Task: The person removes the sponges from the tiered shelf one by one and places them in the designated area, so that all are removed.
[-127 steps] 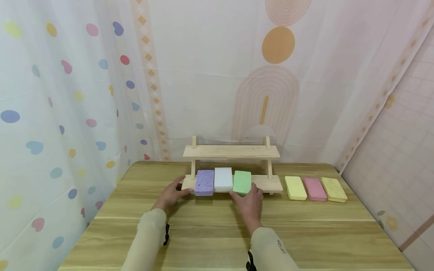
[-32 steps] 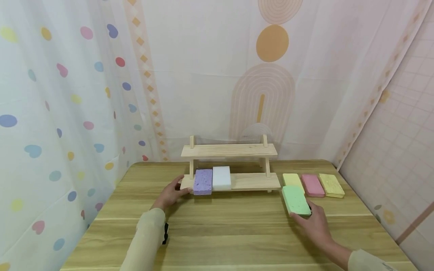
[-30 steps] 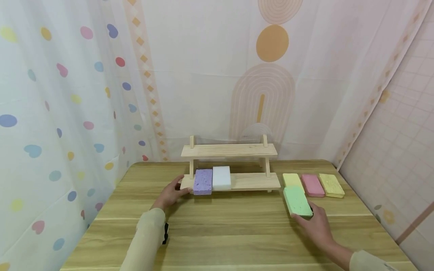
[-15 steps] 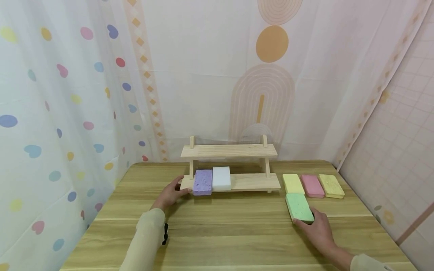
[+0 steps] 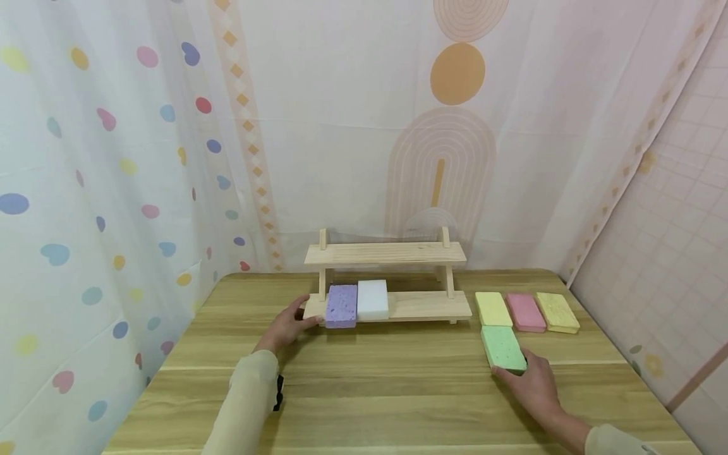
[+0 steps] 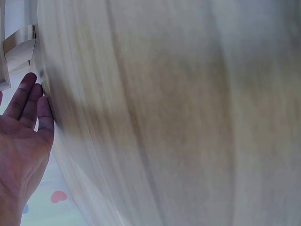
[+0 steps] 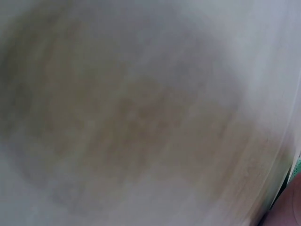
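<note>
My right hand (image 5: 534,387) pinches the near end of a green sponge (image 5: 503,349), thumb on one side and fingers on the other. The sponge lies flat on the table, its far end right at the pale yellow sponge (image 5: 493,309). At the left end of a two-tier wooden shelf (image 5: 426,306), my left hand (image 5: 286,325) holds the lower board between thumb and fingers. On that board a purple sponge (image 5: 341,306) and a white sponge (image 5: 372,299) sit side by side. The right wrist view catches only a sliver of the green sponge (image 7: 297,168).
To the right of the shelf, a pink sponge (image 5: 526,312) and a mottled yellow sponge (image 5: 557,312) continue the row from the pale yellow one. The upper board (image 5: 387,253) bears nothing. Curtains (image 5: 352,126) hang behind the wooden table (image 5: 364,392).
My right hand has carried the green sponge from the lower board rightward to the table, then drawn it toward me, uncovering the pale yellow sponge. The left hand stays put.
</note>
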Motion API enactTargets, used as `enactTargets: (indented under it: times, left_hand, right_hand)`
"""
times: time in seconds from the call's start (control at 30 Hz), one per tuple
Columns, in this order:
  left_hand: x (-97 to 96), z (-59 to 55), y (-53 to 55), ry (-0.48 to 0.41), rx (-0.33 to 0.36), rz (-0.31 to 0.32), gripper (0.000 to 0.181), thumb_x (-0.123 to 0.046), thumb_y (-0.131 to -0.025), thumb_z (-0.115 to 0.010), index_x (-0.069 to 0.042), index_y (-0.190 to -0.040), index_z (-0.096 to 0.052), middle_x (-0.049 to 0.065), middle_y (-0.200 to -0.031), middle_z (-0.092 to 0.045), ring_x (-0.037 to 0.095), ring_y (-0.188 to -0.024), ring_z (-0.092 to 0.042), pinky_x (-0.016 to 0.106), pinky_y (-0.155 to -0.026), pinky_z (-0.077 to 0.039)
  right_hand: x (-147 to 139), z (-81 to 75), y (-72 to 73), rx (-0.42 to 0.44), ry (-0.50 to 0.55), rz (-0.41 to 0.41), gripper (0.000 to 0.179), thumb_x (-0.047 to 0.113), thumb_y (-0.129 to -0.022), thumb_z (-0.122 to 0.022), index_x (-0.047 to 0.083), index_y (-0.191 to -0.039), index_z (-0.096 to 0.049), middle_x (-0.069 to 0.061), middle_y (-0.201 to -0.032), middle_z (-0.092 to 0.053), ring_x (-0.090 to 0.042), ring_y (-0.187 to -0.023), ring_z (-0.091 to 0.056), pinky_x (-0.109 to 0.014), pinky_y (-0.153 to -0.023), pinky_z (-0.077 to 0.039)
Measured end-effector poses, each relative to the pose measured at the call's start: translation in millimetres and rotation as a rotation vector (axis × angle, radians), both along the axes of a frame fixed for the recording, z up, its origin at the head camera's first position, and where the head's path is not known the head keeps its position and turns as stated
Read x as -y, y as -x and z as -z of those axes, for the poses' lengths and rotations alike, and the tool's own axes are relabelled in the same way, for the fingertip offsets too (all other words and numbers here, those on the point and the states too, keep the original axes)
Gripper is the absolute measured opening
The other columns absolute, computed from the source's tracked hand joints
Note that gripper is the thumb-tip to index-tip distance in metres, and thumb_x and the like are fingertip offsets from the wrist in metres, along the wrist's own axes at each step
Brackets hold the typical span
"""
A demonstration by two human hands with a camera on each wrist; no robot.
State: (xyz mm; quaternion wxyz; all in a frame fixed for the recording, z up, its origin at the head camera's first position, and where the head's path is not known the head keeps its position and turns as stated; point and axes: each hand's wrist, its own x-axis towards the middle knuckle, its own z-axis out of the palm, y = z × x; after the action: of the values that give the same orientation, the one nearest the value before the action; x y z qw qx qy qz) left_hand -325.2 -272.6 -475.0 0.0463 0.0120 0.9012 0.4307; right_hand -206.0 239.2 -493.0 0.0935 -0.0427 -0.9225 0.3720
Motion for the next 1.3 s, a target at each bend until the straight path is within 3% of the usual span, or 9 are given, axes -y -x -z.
enactTargets:
  times: [0.2, 0.6, 0.77, 1.0, 1.3]
  left_hand:
    - [-0.5, 1.3, 0.6, -0.004, -0.006, 0.001, 0.086, -0.044, -0.092, -0.070, -0.010, -0.157, -0.026, 0.030, -0.141, -0.048, 0.042, -0.130, -0.045, 0.059, -0.107, -0.033]
    - [0.1, 2.1, 0.7, -0.009, -0.014, -0.001, 0.086, -0.043, -0.092, -0.070, -0.010, -0.157, -0.026, 0.029, -0.139, -0.050, 0.041, -0.128, -0.047, 0.058, -0.107, -0.033]
    - [0.4, 2.2, 0.7, -0.017, -0.012, -0.002, 0.085, -0.043, -0.092, -0.070, -0.010, -0.157, -0.026, 0.029, -0.139, -0.051, 0.040, -0.127, -0.048, 0.057, -0.106, -0.035]
    - [0.8, 2.2, 0.6, -0.017, -0.013, -0.001, 0.085, -0.043, -0.092, -0.070, -0.011, -0.157, -0.026, 0.028, -0.139, -0.050, 0.039, -0.126, -0.049, 0.057, -0.105, -0.036]
    - [1.4, 1.6, -0.7, -0.026, -0.003, -0.001, 0.088, -0.046, -0.091, -0.071, -0.010, -0.157, -0.025, 0.029, -0.140, -0.049, 0.040, -0.128, -0.048, 0.058, -0.105, -0.035]
  right_hand:
    - [-0.2, -1.3, -0.4, 0.023, -0.008, 0.003, 0.078, 0.031, -0.083, -0.081, -0.021, -0.131, -0.047, -0.040, -0.125, -0.053, -0.050, -0.117, -0.047, -0.061, -0.100, -0.036]
    - [2.0, -7.2, -4.1, 0.076, 0.014, 0.019, 0.095, 0.035, -0.083, -0.080, -0.024, -0.139, -0.032, -0.046, -0.133, -0.038, -0.057, -0.125, -0.035, -0.064, -0.104, -0.030]
    - [0.6, -13.0, -4.3, 0.049, 0.034, 0.028, 0.089, 0.034, -0.083, -0.080, -0.024, -0.135, -0.037, -0.045, -0.131, -0.043, -0.056, -0.123, -0.042, -0.063, -0.102, -0.036]
    - [0.1, -25.1, -2.7, 0.086, 0.070, 0.026, 0.099, 0.042, -0.087, -0.076, -0.023, -0.143, -0.025, -0.045, -0.138, -0.031, -0.058, -0.127, -0.031, -0.065, -0.104, -0.030]
    - [7.8, -33.5, 2.5, 0.078, 0.093, 0.026, 0.100, 0.044, -0.087, -0.075, -0.018, -0.147, -0.024, -0.043, -0.139, -0.029, -0.055, -0.125, -0.034, -0.064, -0.103, -0.032]
